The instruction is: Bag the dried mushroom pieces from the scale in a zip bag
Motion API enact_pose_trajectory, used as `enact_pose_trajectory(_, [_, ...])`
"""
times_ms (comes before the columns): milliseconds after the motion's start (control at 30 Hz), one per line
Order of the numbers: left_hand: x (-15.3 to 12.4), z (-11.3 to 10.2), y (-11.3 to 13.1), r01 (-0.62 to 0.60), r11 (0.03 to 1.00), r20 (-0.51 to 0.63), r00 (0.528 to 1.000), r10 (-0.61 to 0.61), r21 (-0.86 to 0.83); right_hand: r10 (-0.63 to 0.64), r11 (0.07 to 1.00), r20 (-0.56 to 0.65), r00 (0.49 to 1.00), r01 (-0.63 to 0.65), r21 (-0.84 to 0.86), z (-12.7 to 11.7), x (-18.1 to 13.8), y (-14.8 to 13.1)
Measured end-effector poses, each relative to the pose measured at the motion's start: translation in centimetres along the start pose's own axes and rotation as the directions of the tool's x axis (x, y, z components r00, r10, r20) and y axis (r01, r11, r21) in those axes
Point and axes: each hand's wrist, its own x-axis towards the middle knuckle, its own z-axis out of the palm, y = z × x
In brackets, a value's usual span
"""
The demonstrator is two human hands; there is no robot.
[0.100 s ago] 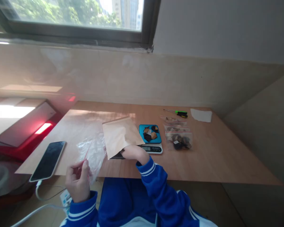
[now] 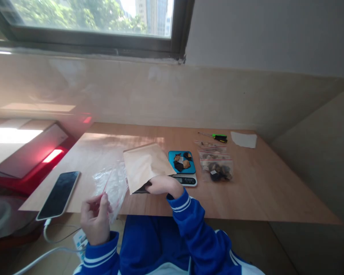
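Note:
My left hand [image 2: 95, 219] is closed, its thumb and fingers pinching the red-lined edge of a clear zip bag [image 2: 116, 187] at the table's front edge. My right hand [image 2: 165, 185] reaches in under the near edge of a brown paper piece [image 2: 147, 164]; its fingers are mostly hidden there. Something dark [image 2: 141, 188] shows below the paper beside those fingers. Just right of the paper stands a small digital scale [image 2: 192, 181] with a blue top. Several brown and black dried pieces [image 2: 186, 164] and a small white label lie on it.
Filled clear zip bags [image 2: 216, 170] lie right of the scale. Behind them are a green-and-black screwdriver [image 2: 219, 138] and a white paper piece [image 2: 244, 140]. A phone [image 2: 59, 195] with a charging cable [image 2: 46, 228] lies at the left edge of the wooden table [image 2: 263, 187].
My right hand and sleeve have shifted very slightly to the right. The brown paper has moved a touch; the left hand is almost still on the zip bag.

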Motion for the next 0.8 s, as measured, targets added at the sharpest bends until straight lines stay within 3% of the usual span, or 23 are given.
enact_pose_trajectory(100, [0.1, -0.2, -0.2, -0.002, 1.0, 0.036, 0.999, 0.001, 0.023, -0.023, 0.999, -0.046, 0.999, 0.024, 0.021, -0.5, -0.3, 0.0])
enact_pose_trajectory(233, [-0.1, -0.1, -0.1, -0.033, 0.999, 0.099, 0.995, 0.031, 0.014, -0.014, 0.998, -0.199, 0.98, 0.025, 0.049, -0.5, 0.0, -0.3])
enact_pose_trajectory(367, [-0.7, 1.0, 0.6, -0.074, 0.995, 0.304, 0.951, 0.052, 0.061, 0.001, 0.998, -0.32, 0.947, 0.021, 0.067, 0.0, 0.3, -0.9])
enact_pose_trajectory(467, [-0.8, 2.1, 0.8, -0.155, 0.982, 0.458, 0.885, 0.09, 0.107, 0.0, 0.997, -0.338, 0.941, 0.027, 0.076, 0.2, 0.0, -1.2])
enact_pose_trajectory(567, [-0.7, 2.6, 0.7, -0.232, 0.968, 0.531, 0.834, 0.148, 0.095, 0.001, 0.996, -0.334, 0.943, 0.03, 0.087, 0.1, -0.8, -1.3])
enact_pose_trajectory(800, [-1.3, 2.5, 0.6, -0.236, 0.97, 0.588, 0.794, 0.157, 0.059, 0.002, 0.988, -0.336, 0.942, 0.049, 0.144, -0.5, -2.6, -1.2])
